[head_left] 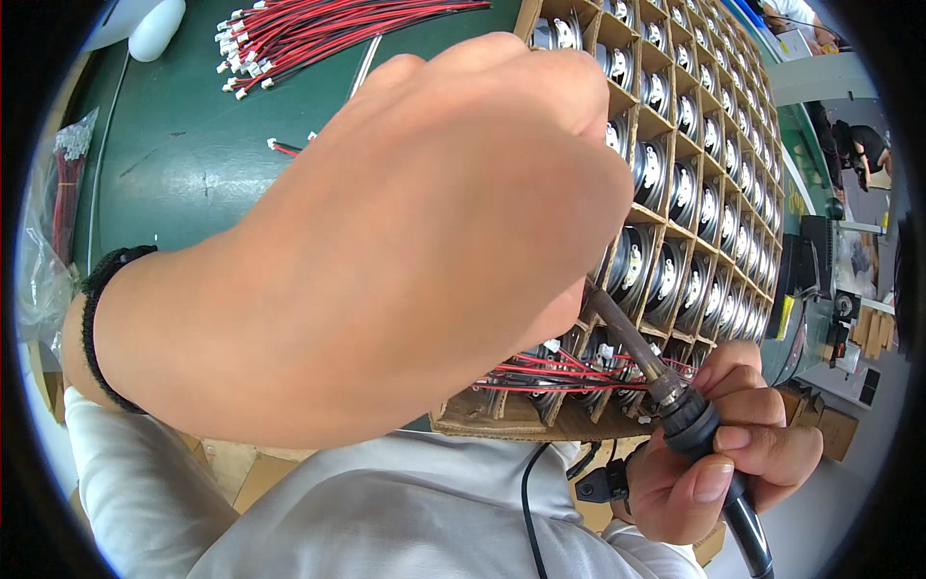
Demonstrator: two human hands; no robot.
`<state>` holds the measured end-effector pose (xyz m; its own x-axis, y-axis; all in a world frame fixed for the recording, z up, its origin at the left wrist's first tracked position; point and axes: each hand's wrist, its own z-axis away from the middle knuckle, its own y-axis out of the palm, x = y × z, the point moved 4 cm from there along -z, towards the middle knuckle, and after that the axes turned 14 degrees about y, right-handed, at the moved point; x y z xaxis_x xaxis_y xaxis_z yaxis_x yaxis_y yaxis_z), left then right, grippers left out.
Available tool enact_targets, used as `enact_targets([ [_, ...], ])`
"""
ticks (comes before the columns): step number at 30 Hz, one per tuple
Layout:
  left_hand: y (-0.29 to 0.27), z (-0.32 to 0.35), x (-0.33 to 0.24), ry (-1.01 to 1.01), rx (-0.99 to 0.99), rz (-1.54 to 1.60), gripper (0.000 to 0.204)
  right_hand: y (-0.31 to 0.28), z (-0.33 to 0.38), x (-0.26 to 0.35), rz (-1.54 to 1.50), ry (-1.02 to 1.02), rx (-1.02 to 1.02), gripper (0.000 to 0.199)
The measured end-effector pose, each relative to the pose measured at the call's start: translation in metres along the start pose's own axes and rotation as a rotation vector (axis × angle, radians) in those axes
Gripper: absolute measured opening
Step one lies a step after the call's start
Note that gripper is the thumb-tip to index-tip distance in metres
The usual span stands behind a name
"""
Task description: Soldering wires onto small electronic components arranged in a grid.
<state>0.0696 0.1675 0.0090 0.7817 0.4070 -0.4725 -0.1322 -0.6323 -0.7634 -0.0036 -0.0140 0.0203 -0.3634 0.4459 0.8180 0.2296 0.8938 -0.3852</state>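
My right hand (pixel 762 439) grips a soldering iron (pixel 691 423) by its black handle, with the metal barrel pointing up and left. The iron's tip disappears behind my left hand (pixel 482 183), which is curled over the near left part of a cardboard divider box (pixel 569 423). Its fingers are folded in, and whatever they pinch is hidden behind the hand. Small round speakers (pixel 632 261) with metal rims sit one to a cell in the box. Red and black wires (pixel 559 372) with white connectors lie across the nearest row, close below my left hand.
A bundle of red and black wires (pixel 338 29) lies on the green tabletop (pixel 203 145) at the far left. Beside it are a clear bag of wires (pixel 69 183) and a white rounded object (pixel 157 29). Other people are in the background at the far right.
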Motion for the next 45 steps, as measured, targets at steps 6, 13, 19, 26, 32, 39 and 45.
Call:
enact_targets([
  [6,0.0,-0.0001,0.0014,-0.004,-0.002,0.01,0.018,0.0008,-0.0002,0.0013,0.003,-0.004,-0.006,0.037],
  [13,0.0001,-0.0003,0.0015,0.0,-0.007,0.016,0.017,0.001,0.0011,0.0017,-0.006,0.004,-0.011,0.037],
  [19,0.0,-0.0004,0.0015,0.003,-0.014,0.003,0.017,-0.0042,-0.0016,0.0006,-0.072,-0.056,-0.014,0.032],
  [26,-0.0001,-0.0004,0.0018,-0.01,0.007,0.011,0.016,-0.0073,-0.0017,-0.0014,-0.058,-0.015,-0.029,0.032],
  [32,-0.0007,0.0006,0.0016,-0.009,0.01,0.004,0.015,-0.006,-0.0024,-0.0032,-0.045,-0.011,0.024,0.034],
  [39,-0.0013,0.0007,0.001,-0.029,0.035,0.0,0.015,-0.0061,-0.0033,-0.0025,-0.055,0.004,-0.012,0.032],
  [45,-0.0043,0.0033,0.0026,0.052,-0.058,0.057,0.014,-0.0068,-0.0045,-0.0037,-0.067,-0.014,-0.054,0.03],
])
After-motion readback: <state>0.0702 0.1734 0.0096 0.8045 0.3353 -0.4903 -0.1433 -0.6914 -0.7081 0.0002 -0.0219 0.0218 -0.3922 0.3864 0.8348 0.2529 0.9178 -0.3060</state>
